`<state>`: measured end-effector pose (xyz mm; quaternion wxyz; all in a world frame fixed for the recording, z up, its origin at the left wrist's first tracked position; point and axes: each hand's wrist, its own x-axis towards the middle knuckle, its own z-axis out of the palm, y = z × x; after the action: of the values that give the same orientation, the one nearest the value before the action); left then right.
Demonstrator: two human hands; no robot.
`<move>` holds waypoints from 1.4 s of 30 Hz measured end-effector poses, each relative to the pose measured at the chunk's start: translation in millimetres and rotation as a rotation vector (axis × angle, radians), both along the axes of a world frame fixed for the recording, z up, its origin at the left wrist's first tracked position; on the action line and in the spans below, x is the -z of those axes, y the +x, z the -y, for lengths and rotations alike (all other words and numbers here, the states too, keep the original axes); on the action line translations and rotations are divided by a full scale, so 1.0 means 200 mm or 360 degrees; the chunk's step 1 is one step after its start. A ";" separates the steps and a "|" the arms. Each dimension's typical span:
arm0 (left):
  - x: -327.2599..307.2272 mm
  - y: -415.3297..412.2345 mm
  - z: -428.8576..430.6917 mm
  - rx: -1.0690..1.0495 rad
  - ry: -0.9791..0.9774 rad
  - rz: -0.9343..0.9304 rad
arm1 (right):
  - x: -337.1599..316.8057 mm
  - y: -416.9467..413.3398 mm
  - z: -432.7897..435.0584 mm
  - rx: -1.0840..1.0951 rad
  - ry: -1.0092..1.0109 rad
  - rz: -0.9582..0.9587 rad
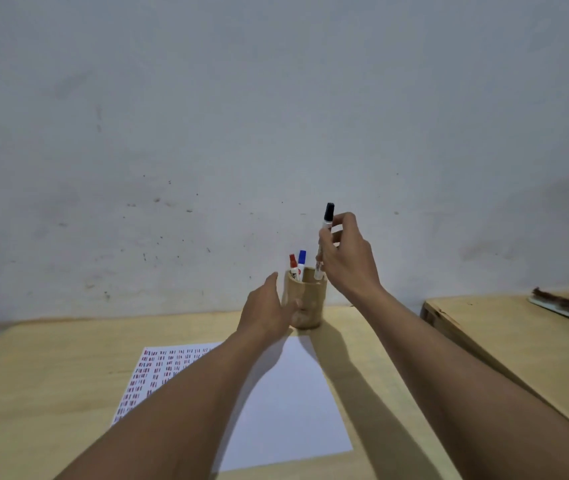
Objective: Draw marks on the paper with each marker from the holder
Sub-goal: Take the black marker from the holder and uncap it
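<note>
Two markers, red (293, 264) and blue (301, 259), in holder (310, 299), right fingers (324, 244) gripping black marker (324, 237), left fingers (297, 303) wrapping holder.

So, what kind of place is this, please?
Probably a plain room with a simple work desk: a bare, scuffed wall, a light wooden table bearing marked paper and a marker holder, and a second table alongside.

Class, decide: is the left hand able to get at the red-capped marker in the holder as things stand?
Probably yes. The left hand steadies the holder, and the red-capped marker stands just above it, uncovered; the right hand holds the black-capped marker aside.
</note>
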<state>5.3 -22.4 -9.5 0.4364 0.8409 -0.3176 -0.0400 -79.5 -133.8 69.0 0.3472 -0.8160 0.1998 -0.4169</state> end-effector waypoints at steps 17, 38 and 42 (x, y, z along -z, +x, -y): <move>-0.20 -0.08 -0.52 -0.0044 -0.0830 -0.0197 | 0.17 -0.07 -0.39 0.0013 -0.0739 -0.0688; -0.15 0.03 -0.76 -0.0183 -0.0750 -0.0290 | 0.29 0.10 -0.83 -0.0729 0.1972 0.0486; -0.11 0.10 -0.79 -0.0153 -0.0724 -0.0446 | 0.32 0.14 -0.86 -0.0693 0.1909 0.0486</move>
<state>25.8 136.2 12.5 0.6550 0.7217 -0.2146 -0.0627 -52.2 38.3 4.7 0.8428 -0.4343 0.1763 -0.2647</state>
